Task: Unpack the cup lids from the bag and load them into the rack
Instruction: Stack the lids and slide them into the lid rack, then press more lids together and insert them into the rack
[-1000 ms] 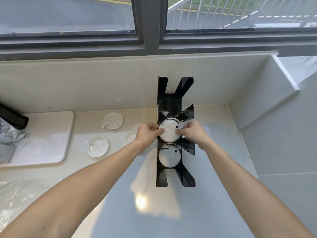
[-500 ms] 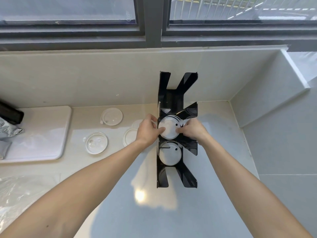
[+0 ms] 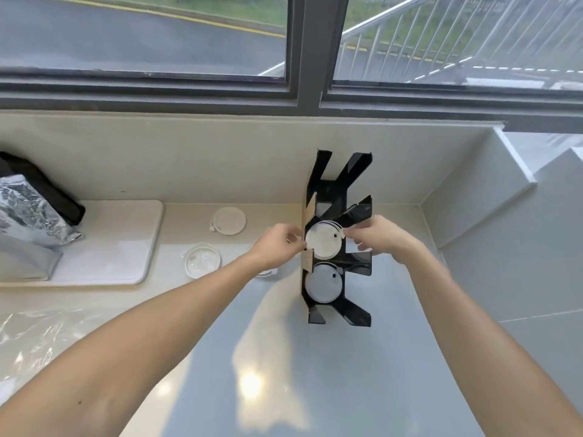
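Head view, the only one supplied: a black rack (image 3: 339, 238) stands on the bench (image 3: 315, 389) against the back wall, with one stack of white lids seated in its middle slot (image 3: 323, 239) and a second stack in the slot nearer the person (image 3: 323, 282). The left hand (image 3: 277, 244) sits at the left edge of the middle stack, its fingers curled with the tips at the rim; whether they pinch the rim or only touch it cannot be told. The right hand (image 3: 375, 238) is at the right edge, fingers loosely bent and slightly apart, clamped on nothing visible. Judgement: the step in hand is seating and squaring the middle stack. Three lids lie loose on the bench left of the rack: one near the wall (image 3: 228, 220), one clear lid (image 3: 202, 260), one largely hidden behind the left wrist (image 3: 266, 272). The clear plastic bag (image 3: 34, 335) lies crumpled at the near left. The next move likely calls for a reach left to gather the loose lids, rims aligned before they enter a slot.
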